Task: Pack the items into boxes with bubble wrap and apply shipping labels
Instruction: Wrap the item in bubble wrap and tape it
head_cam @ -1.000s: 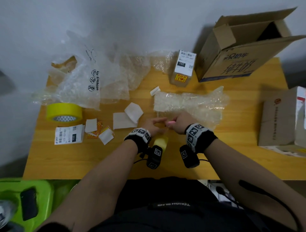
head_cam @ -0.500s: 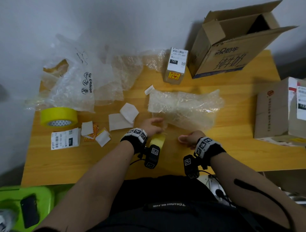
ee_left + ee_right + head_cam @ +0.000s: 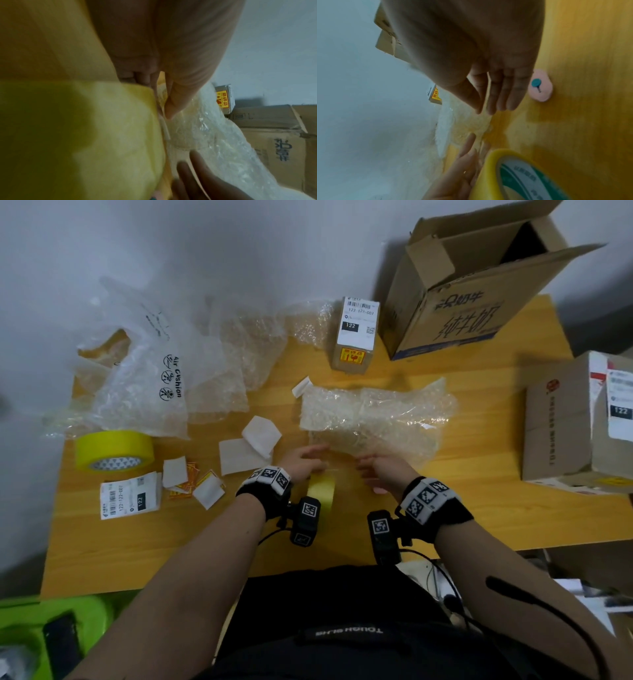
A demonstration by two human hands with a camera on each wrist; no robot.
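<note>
A bundle wrapped in bubble wrap lies mid-table. Just in front of it my left hand grips a small yellow tape roll that stands on edge, thumb and fingers pinching at its rim. My right hand hovers beside it with straight fingers and holds nothing. A small pink object with a teal dot lies on the table by the right hand.
At the left are a big yellow tape roll, a shipping label, white backing papers and air-cushion bags. A small labelled box and an open carton stand behind. A labelled box sits right.
The hands were together a second ago, with something pink between them. The right hand then drew back to the right and now hovers near the bundle again, holding nothing. The left hand keeps the roll.
</note>
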